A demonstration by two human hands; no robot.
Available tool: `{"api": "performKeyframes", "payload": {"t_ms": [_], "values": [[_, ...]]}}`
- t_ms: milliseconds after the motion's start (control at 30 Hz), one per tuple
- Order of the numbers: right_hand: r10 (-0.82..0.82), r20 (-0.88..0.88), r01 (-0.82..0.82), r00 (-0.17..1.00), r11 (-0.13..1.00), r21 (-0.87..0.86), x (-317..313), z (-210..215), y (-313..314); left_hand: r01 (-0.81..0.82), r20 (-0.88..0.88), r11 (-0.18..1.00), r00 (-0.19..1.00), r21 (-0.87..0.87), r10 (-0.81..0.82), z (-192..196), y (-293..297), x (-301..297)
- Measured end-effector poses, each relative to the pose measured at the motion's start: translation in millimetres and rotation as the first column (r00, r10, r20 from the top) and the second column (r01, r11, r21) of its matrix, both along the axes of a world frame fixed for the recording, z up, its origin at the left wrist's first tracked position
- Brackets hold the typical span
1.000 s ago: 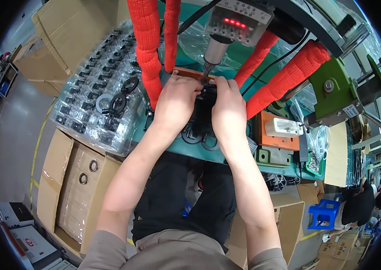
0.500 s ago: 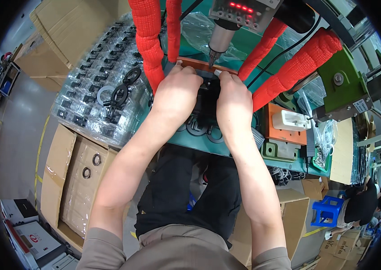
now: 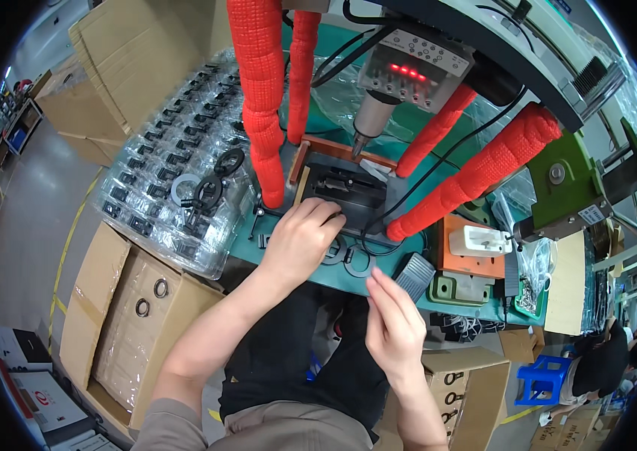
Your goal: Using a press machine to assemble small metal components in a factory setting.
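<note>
My left hand (image 3: 305, 240) is bent in at the near edge of a dark fixture (image 3: 390, 197). Its fingers are curled together, and a small dark bit shows at the fingertips, too hidden to name. Lower and to the right, my right hand (image 3: 395, 327) hovers by the table's front edge with fingers stretched out and nothing seen in them. Its fingertips are close to a grey ring (image 3: 358, 272) with a black clip. In the fixture lies a long black part (image 3: 350, 185). Above it points the metal tip of a driver head (image 3: 373, 124) with a red-lit display.
Red padded posts (image 3: 262, 105) surround the fixture. At left, clear plastic trays (image 3: 198, 259) hold several black parts and loose rings. An open carton (image 3: 112, 331) stands below them. A grey ribbed pedal-like block (image 3: 414, 276) and an orange block (image 3: 473, 254) with a white piece stand right.
Both hands have come back from the fixture toward me, baring the black part. My right hand has moved farther, down to the table's front edge. The view has shifted slightly.
</note>
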State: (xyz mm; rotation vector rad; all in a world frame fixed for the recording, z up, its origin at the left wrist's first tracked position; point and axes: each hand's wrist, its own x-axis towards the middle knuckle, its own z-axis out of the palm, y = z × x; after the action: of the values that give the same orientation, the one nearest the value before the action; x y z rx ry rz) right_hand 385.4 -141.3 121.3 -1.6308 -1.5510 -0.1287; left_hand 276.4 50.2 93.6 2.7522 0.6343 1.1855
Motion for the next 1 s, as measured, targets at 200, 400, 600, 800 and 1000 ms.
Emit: {"api": "performKeyframes", "payload": {"t_ms": [200,400,600,800,1000], "values": [[-0.046,-0.047,0.046,0.998,0.999,-0.011,9.9,-10.1,-46.5,-0.04,0.02,0.998,0.999,-0.053,0.041,-7.3,14.5,4.9],[-0.147,-0.143,0.151,0.979,0.988,0.015,24.9,-22.0,-62.1,-0.035,0.079,0.999,0.996,-0.031,0.037,-6.3,19.3,12.8],[-0.187,-0.205,0.189,0.961,0.982,-0.008,28.6,-25.5,-62.0,-0.036,0.084,0.998,0.996,-0.052,0.04,-2.4,18.7,13.8],[-0.19,-0.194,0.19,0.962,0.982,-0.019,32.4,-29.5,-58.8,-0.029,0.086,0.997,0.996,-0.071,0.035,-0.4,18.4,12.9],[-0.292,-0.078,0.281,0.953,0.951,-0.128,37.5,-25.7,-45.9,-0.06,0.094,0.996,0.993,-0.059,0.065,6.4,13.3,16.5]]}}
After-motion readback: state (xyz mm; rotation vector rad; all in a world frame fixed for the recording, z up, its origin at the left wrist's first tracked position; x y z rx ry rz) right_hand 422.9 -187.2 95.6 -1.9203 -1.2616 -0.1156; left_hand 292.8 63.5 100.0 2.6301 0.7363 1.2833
